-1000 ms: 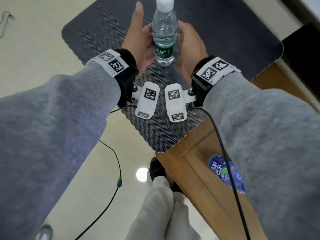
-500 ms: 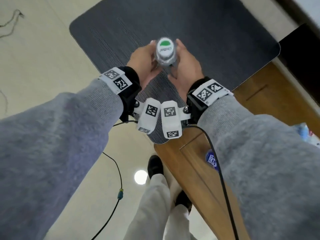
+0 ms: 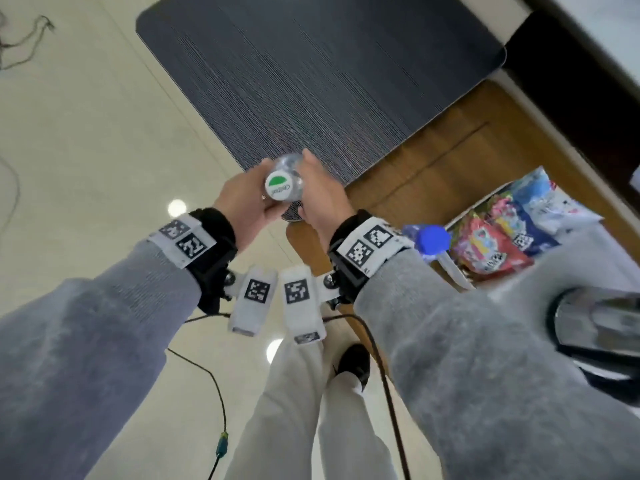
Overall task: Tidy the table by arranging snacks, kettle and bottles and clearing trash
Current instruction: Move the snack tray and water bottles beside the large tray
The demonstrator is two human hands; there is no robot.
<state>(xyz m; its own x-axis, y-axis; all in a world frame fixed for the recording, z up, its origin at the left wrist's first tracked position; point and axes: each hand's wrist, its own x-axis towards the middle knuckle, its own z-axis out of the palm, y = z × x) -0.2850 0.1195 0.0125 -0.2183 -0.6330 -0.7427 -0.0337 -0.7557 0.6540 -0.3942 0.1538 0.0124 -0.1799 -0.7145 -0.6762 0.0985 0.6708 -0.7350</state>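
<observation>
Head view, looking steeply down. Both hands meet in front of the body, just off the near corner of the desk (image 3: pixel 433 161). Between them a clear water bottle (image 3: pixel 282 183), seen almost end-on, its white cap with a green mark facing the camera.

Left hand (image 3: pixel 242 202): fingers curled round the left side of the bottle, thumb near the cap. Right hand (image 3: pixel 320 199): fingers wrapped round the right side, fingertips showing above the bottle's body. Both grip it; bottle held in the air, not resting on anything.

Wrists carry black straps with white coded marker tags; grey sleeves run to the frame edges. Thin dark cables hang from the wrist gear down toward the floor.

Desk: wooden top with a dark ribbed mat (image 3: pixel 329 71) over its far part. To the right, partly behind the right sleeve, a second bottle with a blue cap (image 3: pixel 433 239). Just beside it, colourful snack packets (image 3: pixel 502 233) lie in a cluster. At the far right edge, blurred, a dark and metallic kettle (image 3: pixel 602 323).

Below: pale trousers, one dark shoe, glossy cream floor.
</observation>
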